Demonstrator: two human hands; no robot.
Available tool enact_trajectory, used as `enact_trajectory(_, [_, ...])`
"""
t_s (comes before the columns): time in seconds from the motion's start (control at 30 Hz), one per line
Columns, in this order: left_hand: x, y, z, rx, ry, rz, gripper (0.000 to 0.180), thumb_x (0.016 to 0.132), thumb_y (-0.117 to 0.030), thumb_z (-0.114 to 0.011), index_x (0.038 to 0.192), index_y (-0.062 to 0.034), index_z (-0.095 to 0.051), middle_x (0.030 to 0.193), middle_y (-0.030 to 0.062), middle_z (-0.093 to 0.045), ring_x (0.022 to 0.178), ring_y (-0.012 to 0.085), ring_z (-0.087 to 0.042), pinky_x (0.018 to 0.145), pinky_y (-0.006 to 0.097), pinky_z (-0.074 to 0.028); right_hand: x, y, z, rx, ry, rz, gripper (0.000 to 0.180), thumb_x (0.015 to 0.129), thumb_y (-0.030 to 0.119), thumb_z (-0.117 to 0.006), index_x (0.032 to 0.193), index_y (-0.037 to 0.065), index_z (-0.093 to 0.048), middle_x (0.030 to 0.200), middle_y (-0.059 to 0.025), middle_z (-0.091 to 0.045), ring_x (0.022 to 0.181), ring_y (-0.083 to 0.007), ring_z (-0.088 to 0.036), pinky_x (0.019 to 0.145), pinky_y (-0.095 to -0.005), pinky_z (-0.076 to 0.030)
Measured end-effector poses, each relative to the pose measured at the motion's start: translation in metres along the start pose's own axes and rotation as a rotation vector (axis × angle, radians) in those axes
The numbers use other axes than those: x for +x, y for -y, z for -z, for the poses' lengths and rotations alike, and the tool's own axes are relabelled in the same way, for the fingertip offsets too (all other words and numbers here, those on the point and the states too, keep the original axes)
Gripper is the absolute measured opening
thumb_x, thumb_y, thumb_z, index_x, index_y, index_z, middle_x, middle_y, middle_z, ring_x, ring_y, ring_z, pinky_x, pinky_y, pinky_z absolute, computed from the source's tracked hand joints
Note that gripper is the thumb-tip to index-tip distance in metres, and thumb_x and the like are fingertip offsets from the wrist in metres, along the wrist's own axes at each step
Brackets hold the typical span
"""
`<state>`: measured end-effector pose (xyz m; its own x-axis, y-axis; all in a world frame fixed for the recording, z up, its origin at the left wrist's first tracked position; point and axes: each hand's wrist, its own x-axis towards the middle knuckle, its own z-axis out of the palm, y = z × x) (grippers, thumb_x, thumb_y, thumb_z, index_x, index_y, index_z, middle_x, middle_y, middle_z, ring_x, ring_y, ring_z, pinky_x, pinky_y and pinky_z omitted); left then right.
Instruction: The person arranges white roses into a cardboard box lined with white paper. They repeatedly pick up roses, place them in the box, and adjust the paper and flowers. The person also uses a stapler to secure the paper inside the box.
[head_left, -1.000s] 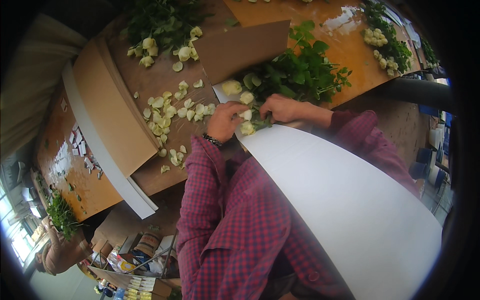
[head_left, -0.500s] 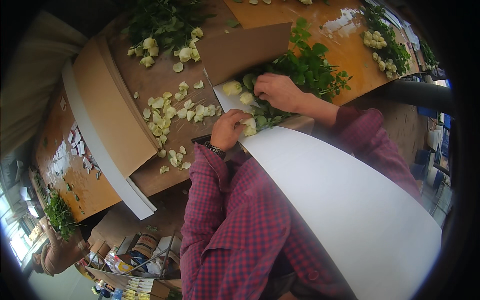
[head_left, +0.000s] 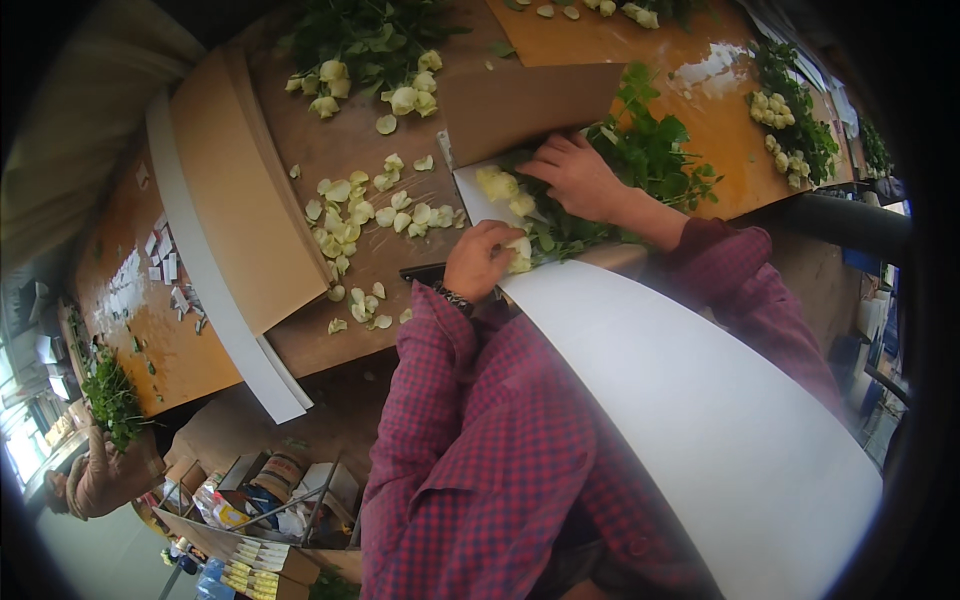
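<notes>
Pale yellow-white roses (head_left: 497,184) lie on white-faced card, with their leafy stems (head_left: 650,140) running away to the right. My left hand (head_left: 478,262) is closed at the near side, its thumb and fingers pinching the head of one rose (head_left: 520,254). Across the bunch, my right hand (head_left: 585,178) bends its fingers round the leafy upper stems just behind the blooms; the fingertips are partly hidden among the leaves. A brown cardboard flap (head_left: 530,105) stands up behind the bunch. The large white sheet (head_left: 690,400) curves from beneath the flowers toward my right side.
Loose petals (head_left: 345,215) scatter over the brown tabletop to the left. Stacked cardboard sheets (head_left: 245,190) lie beyond them. More roses (head_left: 405,95) rest at the back, others (head_left: 775,110) at the far right. Below the table is a crate (head_left: 280,500) of mixed goods; another person (head_left: 110,470) is at lower left.
The whole view has shifted, so the table sits further right and lower. My right fingers have moved slightly toward the cardboard flap. The left hand keeps its pinch on the rose.
</notes>
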<state>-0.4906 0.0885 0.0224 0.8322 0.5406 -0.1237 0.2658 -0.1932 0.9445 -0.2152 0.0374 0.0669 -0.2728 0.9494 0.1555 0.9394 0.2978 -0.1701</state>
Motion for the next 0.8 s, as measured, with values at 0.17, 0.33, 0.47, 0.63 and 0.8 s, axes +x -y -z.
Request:
enact_trajectory(0.17, [0.003, 0.002, 0.003, 0.034, 0.033, -0.044, 0.034, 0.092, -0.01, -0.068, 0.126, -0.0071, -0.075, 0.125, 0.012, -0.068, 0.098, 0.0251, -0.069, 0.086, 0.034, -0.057, -0.003, 0.003, -0.023, -0.072, -0.07, 0.037, 0.037, 0.077, 0.006, -0.067, 0.113, 0.013, -0.074, 0.103, -0.0036, -0.067, 0.106, -0.0259, -0.062, 0.097, -0.0451, -0.046])
enact_trajectory(0.33, [-0.001, 0.005, 0.002, 0.018, 0.016, -0.048, 0.035, 0.092, -0.01, -0.068, 0.126, -0.0068, -0.074, 0.125, 0.0123, -0.069, 0.099, 0.0253, -0.069, 0.086, 0.034, -0.057, 0.005, -0.009, -0.016, -0.017, -0.091, 0.061, 0.036, 0.078, 0.006, -0.067, 0.112, 0.014, -0.074, 0.103, -0.0021, -0.067, 0.105, -0.0242, -0.062, 0.097, -0.0428, -0.046])
enact_trajectory(0.47, [0.002, 0.005, 0.002, 0.014, 0.029, -0.014, 0.035, 0.092, -0.01, -0.069, 0.126, -0.0073, -0.075, 0.126, 0.0123, -0.069, 0.095, 0.0241, -0.069, 0.086, 0.034, -0.057, 0.001, -0.013, 0.004, 0.005, -0.021, 0.074, 0.036, 0.078, 0.006, -0.067, 0.112, 0.014, -0.074, 0.104, -0.0025, -0.067, 0.105, -0.0245, -0.062, 0.097, -0.0423, -0.046])
enact_trajectory(0.63, [0.002, 0.003, 0.001, -0.027, 0.012, -0.013, 0.034, 0.091, -0.012, -0.069, 0.124, -0.0081, -0.076, 0.122, 0.0121, -0.069, 0.096, 0.0271, -0.069, 0.087, 0.037, -0.057, -0.006, -0.01, -0.008, -0.045, -0.028, 0.049, 0.038, 0.077, 0.007, -0.069, 0.115, 0.013, -0.072, 0.106, -0.0049, -0.066, 0.106, -0.027, -0.063, 0.099, -0.0443, -0.046])
enact_trajectory(0.8, [-0.001, 0.003, 0.002, -0.016, 0.01, -0.018, 0.034, 0.09, -0.012, -0.069, 0.124, -0.0085, -0.076, 0.121, 0.012, -0.069, 0.095, 0.0269, -0.068, 0.087, 0.037, -0.056, -0.005, -0.016, -0.014, -0.008, -0.042, 0.014, 0.039, 0.075, 0.007, -0.073, 0.113, 0.011, -0.07, 0.105, -0.0071, -0.065, 0.105, -0.0291, -0.064, 0.101, -0.0455, -0.047])
